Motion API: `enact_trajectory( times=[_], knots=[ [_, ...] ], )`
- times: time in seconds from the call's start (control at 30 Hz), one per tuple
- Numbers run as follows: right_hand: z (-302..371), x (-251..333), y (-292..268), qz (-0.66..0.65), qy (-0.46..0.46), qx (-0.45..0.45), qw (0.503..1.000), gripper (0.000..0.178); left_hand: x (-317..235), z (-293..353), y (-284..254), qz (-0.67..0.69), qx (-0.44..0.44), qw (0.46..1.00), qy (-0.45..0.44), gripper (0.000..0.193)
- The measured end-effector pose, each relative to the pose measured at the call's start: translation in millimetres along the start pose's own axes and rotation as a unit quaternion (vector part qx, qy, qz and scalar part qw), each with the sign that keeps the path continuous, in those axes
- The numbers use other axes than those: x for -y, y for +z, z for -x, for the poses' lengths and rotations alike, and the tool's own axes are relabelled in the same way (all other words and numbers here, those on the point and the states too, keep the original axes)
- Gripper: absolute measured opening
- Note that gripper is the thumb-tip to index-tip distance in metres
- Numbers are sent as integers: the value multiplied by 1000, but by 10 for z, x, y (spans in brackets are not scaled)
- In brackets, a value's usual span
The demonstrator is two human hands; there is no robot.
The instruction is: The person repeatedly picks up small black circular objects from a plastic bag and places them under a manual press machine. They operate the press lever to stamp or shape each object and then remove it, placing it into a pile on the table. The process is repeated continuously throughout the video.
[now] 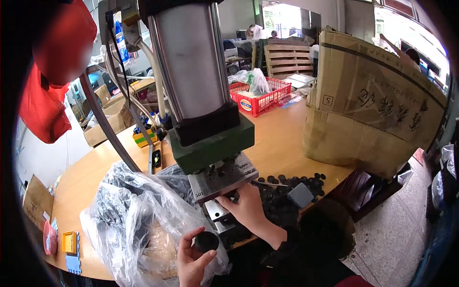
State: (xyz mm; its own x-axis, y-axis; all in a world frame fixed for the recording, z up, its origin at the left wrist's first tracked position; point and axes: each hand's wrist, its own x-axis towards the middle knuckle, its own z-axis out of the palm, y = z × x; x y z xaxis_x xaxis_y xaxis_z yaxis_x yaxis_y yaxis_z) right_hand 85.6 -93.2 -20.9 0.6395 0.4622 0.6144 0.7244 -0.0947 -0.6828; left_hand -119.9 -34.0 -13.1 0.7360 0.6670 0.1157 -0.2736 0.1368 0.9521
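Observation:
My left hand (192,262) pinches a round black cap (206,242) between thumb and fingers, just in front of the bench press. My right hand (249,210) reaches in under the press's steel upper die plate (222,177), above the metal lower block (217,209). Its fingertips are partly hidden by the plate, so whether they grip anything does not show. Over the plate sit a green block (215,143) and a large grey cylinder (189,62). Many small black caps (282,203) lie in a pile beside my right hand, with a grey block (300,195) among them.
A clear plastic bag (138,225) bulges on the table left of the press. A large cardboard box (368,95) stands at the right, a red crate (260,103) farther back. Red plastic (45,105) hangs at upper left. A small yellow tray (69,242) sits at the left edge.

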Motion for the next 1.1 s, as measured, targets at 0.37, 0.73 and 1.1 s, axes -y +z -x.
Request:
enact_trajectory(
  times=[0.37, 0.73, 1.1],
  knots=[
    [276, -125, -260, 105, -60, -7, 993, 62, 148, -19, 42, 91, 31, 995, -9, 55],
    [2029, -1508, -2103, 230, 301, 80, 922, 67, 191, -71, 156, 128, 37, 991, -28, 55],
    [2236, -1713, -2099, 275, 329, 162, 889, 62, 236, -295, 304, 184, 106, 976, -48, 71]
  ],
)
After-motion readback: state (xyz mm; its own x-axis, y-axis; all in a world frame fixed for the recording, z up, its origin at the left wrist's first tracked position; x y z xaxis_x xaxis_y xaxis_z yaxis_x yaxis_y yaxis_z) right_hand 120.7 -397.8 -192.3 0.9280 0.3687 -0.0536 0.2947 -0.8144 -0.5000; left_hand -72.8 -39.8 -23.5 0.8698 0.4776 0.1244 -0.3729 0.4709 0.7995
